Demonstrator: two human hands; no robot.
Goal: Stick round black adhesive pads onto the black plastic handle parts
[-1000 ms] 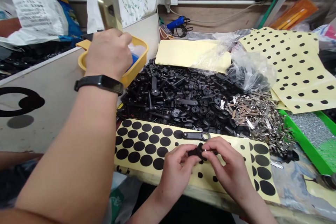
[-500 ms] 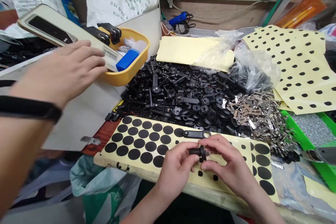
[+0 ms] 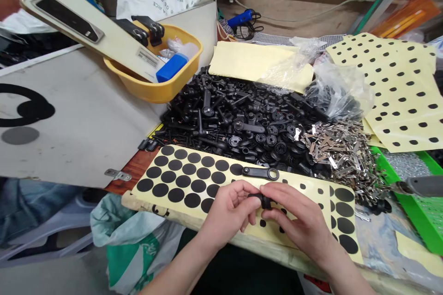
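Note:
A small black plastic part [image 3: 265, 201] is pinched between both of my hands, above the yellow sticker sheet [image 3: 221, 203]. My left hand [image 3: 230, 209] closes thumb and fingers on its left end. On its right end are the fingertips of my right hand [image 3: 299, 216], which hide much of it. Just beyond my fingers, a black plastic crank arm [image 3: 260, 173] with a ring at its right end lies on the sheet. Rows of black round stickers [image 3: 192, 200] cover the sheet's left part.
Black plastic parts [image 3: 242, 120] are heaped behind the sheet, beside a pile of metal clips [image 3: 341, 147]. A green tray [image 3: 429, 230] stands at right, with a grey-handled tool [image 3: 424, 186] over it. A yellow basket [image 3: 152, 92] at upper left holds a leaning phone [image 3: 104, 37].
Another person's hand and wristband, at the phone on the left before, have left the view. The black part has turned in my fingers, and its metal tip no longer shows.

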